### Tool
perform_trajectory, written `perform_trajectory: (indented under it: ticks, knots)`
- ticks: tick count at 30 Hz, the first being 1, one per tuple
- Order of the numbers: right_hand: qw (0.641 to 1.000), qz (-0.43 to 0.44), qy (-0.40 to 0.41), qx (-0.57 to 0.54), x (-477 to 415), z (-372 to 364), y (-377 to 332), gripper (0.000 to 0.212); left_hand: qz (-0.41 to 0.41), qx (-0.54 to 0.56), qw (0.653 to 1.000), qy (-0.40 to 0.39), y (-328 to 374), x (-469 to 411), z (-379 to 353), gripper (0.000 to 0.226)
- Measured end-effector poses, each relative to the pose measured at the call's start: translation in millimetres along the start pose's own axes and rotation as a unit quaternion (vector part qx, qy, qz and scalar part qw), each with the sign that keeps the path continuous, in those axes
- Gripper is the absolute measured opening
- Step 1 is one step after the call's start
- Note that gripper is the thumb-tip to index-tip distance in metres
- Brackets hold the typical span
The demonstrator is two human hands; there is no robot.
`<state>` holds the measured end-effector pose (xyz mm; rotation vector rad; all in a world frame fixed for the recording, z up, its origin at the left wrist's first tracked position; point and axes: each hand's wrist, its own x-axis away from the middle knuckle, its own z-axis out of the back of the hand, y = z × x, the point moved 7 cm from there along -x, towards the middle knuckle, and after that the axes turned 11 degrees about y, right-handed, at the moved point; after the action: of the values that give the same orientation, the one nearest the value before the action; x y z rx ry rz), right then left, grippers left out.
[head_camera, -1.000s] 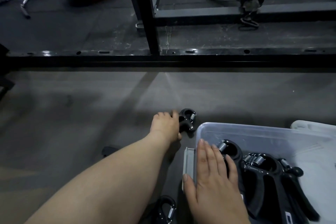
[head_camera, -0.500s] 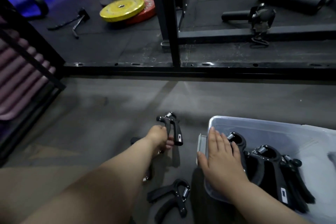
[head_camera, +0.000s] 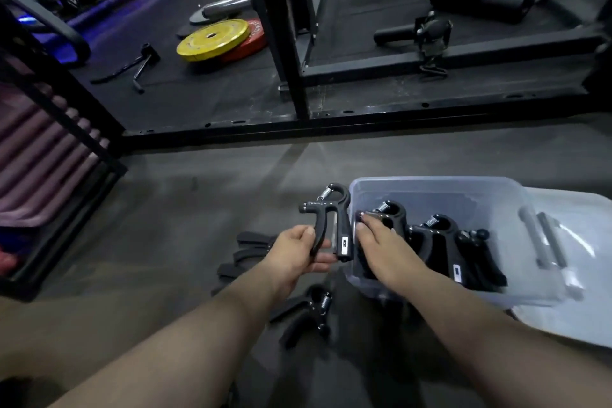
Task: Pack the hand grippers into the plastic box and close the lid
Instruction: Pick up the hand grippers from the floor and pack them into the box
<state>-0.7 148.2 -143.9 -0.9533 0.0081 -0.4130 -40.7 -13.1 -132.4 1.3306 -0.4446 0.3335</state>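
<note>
— On the grey floor (head_camera: 165, 209), what's around them?
— A black rack frame (head_camera: 291, 53) stands on dark matting, with a yellow plate (head_camera: 212, 40) lying on a red one behind it.
— And the container?
— A clear plastic box (head_camera: 440, 192) sits open on the floor, its lid (head_camera: 583, 275) lying under its right side. Several black hand grippers (head_camera: 440, 242) stand in a row inside.
— The hands?
— The left hand (head_camera: 294, 255) is closed around one handle of a gripper (head_camera: 331, 219), held upright just left of the box. The right hand (head_camera: 381, 248) lies flat, fingers loose, on the leftmost packed one. More loose grippers (head_camera: 308, 311) lie on the floor below.
</note>
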Motion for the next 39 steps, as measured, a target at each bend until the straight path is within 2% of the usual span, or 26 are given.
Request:
perform_trajectory:
  ticks: [2,4,7,9,13,18,20,24,28,31,35,39]
  knots:
    - [0.995,-0.007,0.027,-0.098,14.5,8.8,-2.8,0.043,-0.023,-0.010,1.000,-0.018,1.1,10.3,-20.8,0.031]
    - [0.989,-0.010,0.084,-0.126,22.5,18.0,0.8,0.035,-0.040,-0.022,0.998,-0.045,1.2,19.4,-42.9,0.031]
    - [0.979,-0.071,0.153,-0.116,25.0,35.8,22.0,0.030,-0.087,-0.054,0.990,-0.093,0.3,30.6,-74.6,0.029]
    - [0.974,-0.105,0.181,-0.085,24.2,51.9,39.3,0.025,-0.179,-0.140,0.971,-0.071,1.8,28.8,-89.2,0.027]
    - [0.956,-0.197,0.218,-0.001,24.9,89.1,77.0,0.027,-0.335,-0.334,0.879,0.049,7.4,15.1,-96.1,0.033]
    - [0.945,-0.264,0.172,0.089,14.0,98.7,99.7,0.039,-0.405,-0.488,0.773,-0.002,-6.2,12.4,-107.7,0.047]
    - [0.944,-0.262,0.153,0.131,12.1,93.3,98.2,0.045,-0.413,-0.522,0.746,-0.016,-13.9,15.2,-112.5,0.049]
    - [0.934,-0.244,0.130,0.225,14.5,87.4,96.1,0.050,-0.431,-0.525,0.734,-0.007,-17.5,16.7,-111.2,0.050]
    - [0.944,-0.201,0.123,0.230,15.7,85.8,93.9,0.048,-0.444,-0.519,0.731,0.003,-17.4,17.7,-110.3,0.053]
    - [0.946,-0.190,0.091,0.245,15.5,80.4,95.1,0.054,-0.447,-0.522,0.726,0.010,-17.6,18.5,-110.8,0.053]
    - [0.948,-0.152,0.101,0.260,12.6,81.9,96.2,0.040,-0.442,-0.524,0.728,0.011,-17.4,19.3,-110.7,0.055]
    - [0.948,-0.163,0.105,0.254,12.1,81.4,97.2,0.053,-0.441,-0.524,0.728,0.004,-18.1,18.0,-111.0,0.048]
